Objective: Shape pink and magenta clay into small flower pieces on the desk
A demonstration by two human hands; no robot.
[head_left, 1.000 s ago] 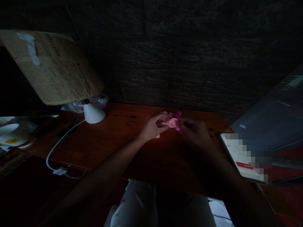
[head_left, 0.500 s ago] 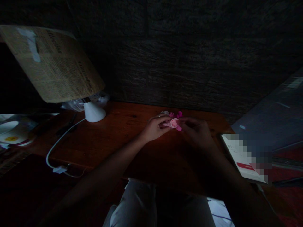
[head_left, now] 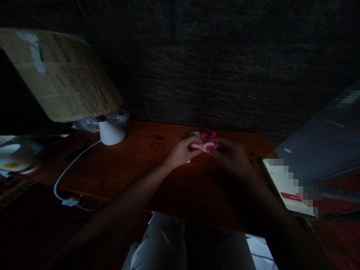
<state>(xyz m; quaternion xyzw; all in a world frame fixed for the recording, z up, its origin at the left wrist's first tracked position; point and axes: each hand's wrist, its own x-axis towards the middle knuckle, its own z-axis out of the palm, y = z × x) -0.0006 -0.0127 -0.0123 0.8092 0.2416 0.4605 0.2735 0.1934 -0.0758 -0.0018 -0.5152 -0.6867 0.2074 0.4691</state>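
Between my hands is a pale pink flower (head_left: 207,146) that looks made of paper or cloth, held just above the wooden table. My left hand (head_left: 184,150) is closed on its narrow end at the left. My right hand (head_left: 232,152) pinches the darker pink petal edge (head_left: 215,145) on the flower's right side; its fingertips are partly hidden in shadow. Behind them, bright magenta petals (head_left: 208,135) and a whitish piece (head_left: 195,134) lie on the tabletop. A small pale scrap (head_left: 188,161) shows below my left hand.
A lamp with a newsprint shade (head_left: 75,75) and white base (head_left: 111,133) stands at the left, its white cable (head_left: 60,180) drooping over the table's front edge (head_left: 112,197). White cups (head_left: 14,159) are farther left. A tablet-like screen (head_left: 284,183) lies at the right. A dark wall (head_left: 191,86) rises behind.
The flower has turned in my hands: its round open face showed before, and now it appears more side-on and flattened. Both hands remain close to it, with only small shifts.
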